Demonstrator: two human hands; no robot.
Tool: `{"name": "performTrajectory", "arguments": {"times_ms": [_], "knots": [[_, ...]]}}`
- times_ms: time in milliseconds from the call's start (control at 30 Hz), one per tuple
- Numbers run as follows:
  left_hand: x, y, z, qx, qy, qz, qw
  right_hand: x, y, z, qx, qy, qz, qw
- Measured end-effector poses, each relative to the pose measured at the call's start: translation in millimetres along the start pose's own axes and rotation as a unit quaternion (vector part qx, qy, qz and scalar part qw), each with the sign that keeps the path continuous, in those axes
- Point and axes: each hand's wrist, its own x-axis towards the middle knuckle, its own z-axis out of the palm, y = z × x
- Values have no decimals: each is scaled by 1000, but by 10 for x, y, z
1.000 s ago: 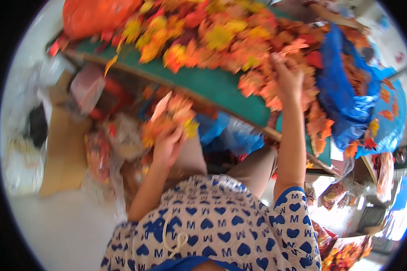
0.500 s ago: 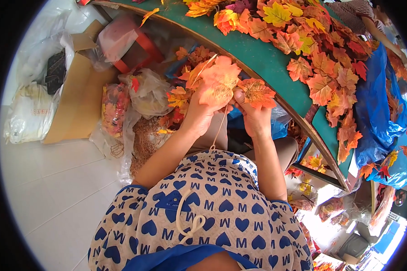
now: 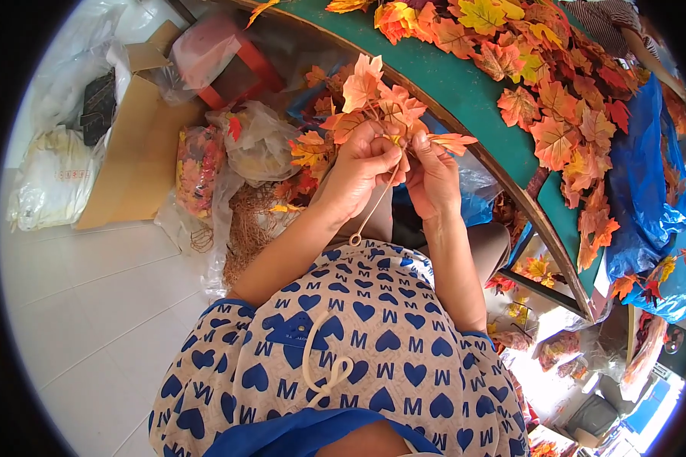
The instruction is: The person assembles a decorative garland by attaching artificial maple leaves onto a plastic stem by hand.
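Observation:
Both hands meet in front of my apron, near the table edge, around a small bunch of artificial maple leaves (image 3: 398, 107) in orange and peach. My left hand (image 3: 364, 161) pinches the stems where they come together. My right hand (image 3: 433, 175) is closed beside it, thumb and fingers on the stems at the same joint; one orange leaf (image 3: 453, 142) sticks out past its fingers. A thin brown stem (image 3: 375, 207) hangs from the hands toward my lap and ends in a small loop (image 3: 355, 239). The fingers partly cover the joint.
A green table (image 3: 480, 141) with a wooden edge curves across, bearing a heap of artificial maple leaves (image 3: 558, 114) and a blue plastic bag (image 3: 639, 183). To the left stand a cardboard box (image 3: 141, 152), a red stool (image 3: 261, 70) and bagged leaves (image 3: 200, 171). Another person's arm (image 3: 648, 57) shows far right.
The leaf bunch has turned: the broad leaf face that covered my left fingers now stands upright above the hands, so the fingers and stem joint show. My hands have drawn closer together.

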Motion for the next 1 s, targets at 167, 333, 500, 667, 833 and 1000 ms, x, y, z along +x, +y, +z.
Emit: {"name": "performTrajectory", "arguments": {"times_ms": [167, 333, 500, 667, 833, 1000], "knots": [[-16, -2, 25, 14, 7, -12, 1000, -16, -3, 3, 1, -6, -1, 1000], [-9, -31, 10, 6, 9, -1, 1000, -32, -1, -7, 3, -17, -3, 1000], [-15, -45, 6, -7, 13, 1, 1000, -56, -18, 31, 2, -17, 4, 1000], [-3, -50, -2, -9, 19, -15, 1000, -43, -19, 2, -24, -21, 0, 999], [31, -76, -44, 5, 25, -13, 1000, -8, 4, -22, -50, -27, -7, 998], [48, -72, -45, 16, 15, -15, 1000, 12, 9, -24, 13, -45, 8, 999]]}}
